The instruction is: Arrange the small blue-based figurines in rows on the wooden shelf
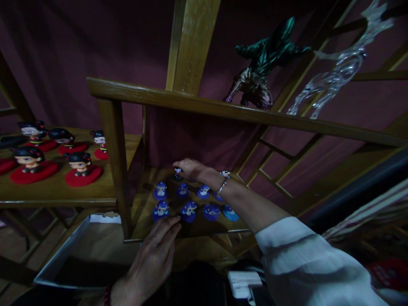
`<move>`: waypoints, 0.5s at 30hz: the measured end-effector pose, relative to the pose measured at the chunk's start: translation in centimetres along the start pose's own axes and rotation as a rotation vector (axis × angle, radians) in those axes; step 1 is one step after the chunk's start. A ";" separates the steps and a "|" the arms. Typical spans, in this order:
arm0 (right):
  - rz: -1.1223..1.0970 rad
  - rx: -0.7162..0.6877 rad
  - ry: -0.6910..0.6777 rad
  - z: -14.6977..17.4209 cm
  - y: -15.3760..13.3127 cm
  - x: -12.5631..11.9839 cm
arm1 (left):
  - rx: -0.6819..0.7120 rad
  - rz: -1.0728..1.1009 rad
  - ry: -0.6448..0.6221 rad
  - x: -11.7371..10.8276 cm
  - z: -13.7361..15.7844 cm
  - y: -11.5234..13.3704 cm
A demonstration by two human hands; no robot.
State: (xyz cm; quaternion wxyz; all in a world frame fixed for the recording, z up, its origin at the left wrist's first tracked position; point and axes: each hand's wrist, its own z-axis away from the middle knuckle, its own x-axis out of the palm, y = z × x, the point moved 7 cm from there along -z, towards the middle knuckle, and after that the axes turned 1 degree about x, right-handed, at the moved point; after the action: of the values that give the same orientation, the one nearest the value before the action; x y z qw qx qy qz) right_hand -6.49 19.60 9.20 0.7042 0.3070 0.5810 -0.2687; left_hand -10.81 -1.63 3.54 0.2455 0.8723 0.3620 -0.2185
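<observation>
A small blue-based figurine (177, 173) stands upright at the back of the wooden shelf (143, 212), centre of the frame — pinched in the right hand's fingertips. Just below it — two rows of matching blue figurines (189, 210), all upright.

Hands at a shelf of small blue figurines

Right hand (190, 168) pinches a rear figurine (177, 173); left hand (155, 255) rests flat, frame bottom centre.

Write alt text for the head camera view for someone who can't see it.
A person's right hand reaches to the back of a low wooden shelf and touches a small blue figurine among two rows of them, while the left hand rests at the shelf's front edge. Red-based dolls stand on a shelf to the left; a dark green figure stands above.
</observation>
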 end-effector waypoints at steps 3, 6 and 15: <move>-0.058 0.004 0.070 0.3 0.5 -0.6 | 0.000 0.034 -0.003 -0.1 0.1 0.1; -0.147 -0.033 0.143 1.0 0.5 -1.4 | -0.005 0.024 -0.002 -0.3 0.5 0.2; -0.302 -0.205 0.114 3.3 -4.5 -1.1 | -0.017 -0.094 0.027 -1.1 1.5 0.6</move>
State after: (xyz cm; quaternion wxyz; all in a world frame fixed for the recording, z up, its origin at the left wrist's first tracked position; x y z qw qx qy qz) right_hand -7.89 14.15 10.18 0.6495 0.1578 0.6838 -0.2928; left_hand -11.36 -3.45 3.09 0.2373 0.8551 0.4077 -0.2150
